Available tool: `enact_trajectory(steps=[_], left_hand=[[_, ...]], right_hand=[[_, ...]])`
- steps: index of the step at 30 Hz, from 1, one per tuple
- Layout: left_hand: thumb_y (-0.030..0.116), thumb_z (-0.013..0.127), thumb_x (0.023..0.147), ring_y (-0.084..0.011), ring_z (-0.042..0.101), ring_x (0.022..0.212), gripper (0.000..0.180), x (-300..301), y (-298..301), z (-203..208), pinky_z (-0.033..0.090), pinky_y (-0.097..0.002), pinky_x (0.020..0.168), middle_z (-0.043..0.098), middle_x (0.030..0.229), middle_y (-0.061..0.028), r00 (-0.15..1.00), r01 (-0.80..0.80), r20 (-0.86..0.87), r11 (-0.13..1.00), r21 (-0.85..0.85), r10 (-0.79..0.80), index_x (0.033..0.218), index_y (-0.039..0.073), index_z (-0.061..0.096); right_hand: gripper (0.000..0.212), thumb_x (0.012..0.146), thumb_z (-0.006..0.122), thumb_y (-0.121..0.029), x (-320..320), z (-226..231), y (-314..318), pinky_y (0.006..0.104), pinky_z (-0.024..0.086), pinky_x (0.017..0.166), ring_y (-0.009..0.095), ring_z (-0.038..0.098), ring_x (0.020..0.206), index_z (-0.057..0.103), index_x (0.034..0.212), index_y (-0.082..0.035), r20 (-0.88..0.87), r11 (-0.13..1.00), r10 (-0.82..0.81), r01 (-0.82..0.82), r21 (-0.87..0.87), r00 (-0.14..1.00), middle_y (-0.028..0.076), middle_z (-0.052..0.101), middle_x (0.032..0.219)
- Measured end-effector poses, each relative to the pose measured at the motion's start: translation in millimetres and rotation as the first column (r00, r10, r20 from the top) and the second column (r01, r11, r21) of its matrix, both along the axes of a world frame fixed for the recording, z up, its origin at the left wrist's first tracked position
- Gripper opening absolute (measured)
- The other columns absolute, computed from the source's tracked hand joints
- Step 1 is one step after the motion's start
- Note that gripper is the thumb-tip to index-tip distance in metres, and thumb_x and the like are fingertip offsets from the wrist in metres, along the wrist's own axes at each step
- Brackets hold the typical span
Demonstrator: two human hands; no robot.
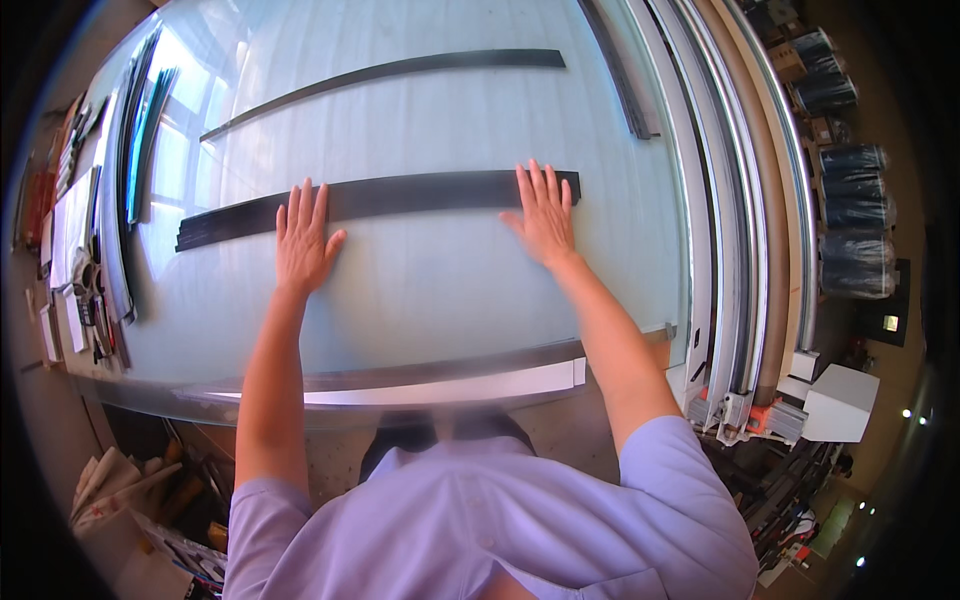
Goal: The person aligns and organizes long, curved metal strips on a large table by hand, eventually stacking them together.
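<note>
Several long, flat black strips (420, 194) lie side by side across the glass-topped table (450, 275), their left ends slightly staggered. My left hand (305, 240) lies flat near the left part of these strips, fingers stretched over them and thumb apart. Toward their right end rests my right hand (543, 215), also flat with fingers spread on the black surface. Neither hand grips anything. Farther away, a narrower dark strip (400, 70) lies roughly parallel to the first group.
More dark strips (618, 75) lie at the far right. Long metal rails (735, 200) with a white box (842, 403) run along the right side. Strips and tools (90, 290) crowd the left edge. A white strip (450, 385) sits along the near edge. Wrapped dark rolls (857, 220) stand beyond the rails.
</note>
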State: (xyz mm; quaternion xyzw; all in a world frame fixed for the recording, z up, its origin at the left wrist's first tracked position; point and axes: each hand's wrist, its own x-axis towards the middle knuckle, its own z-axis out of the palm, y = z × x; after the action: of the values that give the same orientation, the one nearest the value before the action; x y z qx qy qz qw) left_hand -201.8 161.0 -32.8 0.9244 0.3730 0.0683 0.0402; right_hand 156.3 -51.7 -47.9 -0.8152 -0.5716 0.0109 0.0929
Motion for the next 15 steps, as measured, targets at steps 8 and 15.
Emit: enact_trajectory(steps=[8,15], left_hand=[[0.038,0.066,0.092,-0.0319,0.013,0.154,0.085,-56,-57,19,0.012,-0.0486,0.123,0.016,0.167,-0.0117,0.998,-0.060,-0.026,0.997,-0.052,0.058,0.161,0.018,0.021],[0.021,0.091,0.063,-0.0361,0.038,0.138,0.108,-103,-166,86,0.027,-0.0497,0.118,0.040,0.151,-0.0153,0.996,0.085,0.046,0.905,-0.418,-0.072,0.154,0.010,0.033]], right_hand=[[0.094,0.089,0.063,-0.058,-20,13,-42,0.0599,0.005,0.120,0.038,0.013,0.153,0.021,0.159,-0.012,-0.055,0.999,-0.024,0.026,0.038,0.998,0.018,0.015,0.166],[0.108,0.069,0.085,-0.048,-131,100,-149,0.0592,0.016,0.120,0.038,0.022,0.150,0.030,0.156,-0.016,-0.368,0.905,0.296,-0.382,-0.189,0.882,0.018,0.024,0.162]])
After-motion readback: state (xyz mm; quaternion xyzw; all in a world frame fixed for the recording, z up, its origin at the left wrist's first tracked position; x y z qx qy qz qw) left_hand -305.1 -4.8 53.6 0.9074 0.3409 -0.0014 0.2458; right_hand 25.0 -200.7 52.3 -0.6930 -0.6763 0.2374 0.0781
